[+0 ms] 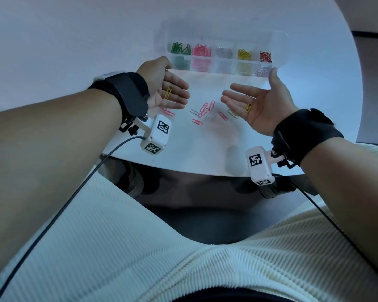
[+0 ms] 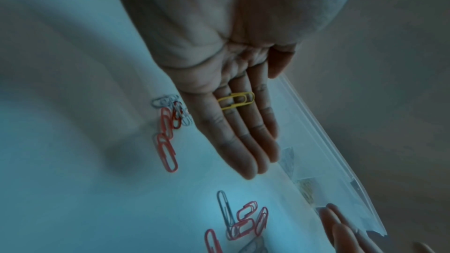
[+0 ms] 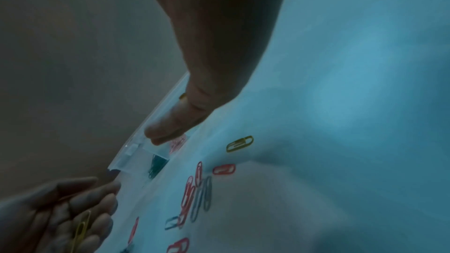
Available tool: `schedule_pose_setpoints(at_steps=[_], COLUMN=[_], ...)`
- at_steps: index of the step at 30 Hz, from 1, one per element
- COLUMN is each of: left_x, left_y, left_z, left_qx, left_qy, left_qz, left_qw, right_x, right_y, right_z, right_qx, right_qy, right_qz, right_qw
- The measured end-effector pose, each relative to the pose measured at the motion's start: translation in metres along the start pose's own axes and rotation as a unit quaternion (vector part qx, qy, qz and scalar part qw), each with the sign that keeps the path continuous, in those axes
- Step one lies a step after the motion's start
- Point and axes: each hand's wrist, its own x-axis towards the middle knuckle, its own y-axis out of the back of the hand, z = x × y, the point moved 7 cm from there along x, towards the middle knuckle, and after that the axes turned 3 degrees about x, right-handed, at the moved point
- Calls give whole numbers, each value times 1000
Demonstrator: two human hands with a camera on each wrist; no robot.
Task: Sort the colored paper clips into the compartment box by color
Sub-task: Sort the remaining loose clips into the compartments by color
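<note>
Both hands hover palm-up over the white table (image 1: pixel 140 51). My left hand (image 1: pixel 172 93) is flat and open, and a yellow clip (image 1: pixel 168 91) lies loose across its fingers (image 2: pixel 235 101). My right hand (image 1: pixel 244 99) is open too, with another yellow clip (image 1: pixel 248 107) lying on its palm. Between the hands, several loose pink clips (image 1: pixel 205 107), a grey clip (image 1: pixel 194 112) and one yellow clip (image 1: pixel 232 113) lie on the table. The clear compartment box (image 1: pixel 168 49) stands just beyond the hands, holding green, pink, grey, yellow and red clips in separate cells.
The box's clear lid (image 1: pixel 279 40) lies open behind it. The table's near edge (image 1: pixel 183 167) runs just under my wrists, with my lap below. Wrist camera cables hang off both arms. In the right wrist view my thumb (image 3: pixel 175 122) sits near the box's front wall.
</note>
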Motion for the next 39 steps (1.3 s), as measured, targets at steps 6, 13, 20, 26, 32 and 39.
schedule_pose_setpoints(at_steps=[6, 13, 20, 26, 32, 39], left_x=[-2, 1, -3, -11, -13, -2], left_y=[0, 0, 12, 27, 33, -14], left_z=[3, 6, 18, 27, 25, 25], left_qx=[24, 290, 465, 525, 443, 278], left_qy=[-1, -34, -75, -120, -81, -79], left_qz=[13, 72, 114, 144, 162, 69], left_qw=[1000, 954, 875, 830, 878, 955], right_x=[3, 0, 7, 7, 4, 0], right_y=[3, 1, -1, -1, -1, 5], right_z=[0, -22, -11, -6, -6, -28], right_qx=[-17, -666, -742, -753, -747, -498], right_qy=[3, 167, 157, 101, 82, 72], right_qz=[10, 185, 187, 175, 167, 165], right_qw=[1000, 703, 624, 627, 639, 848])
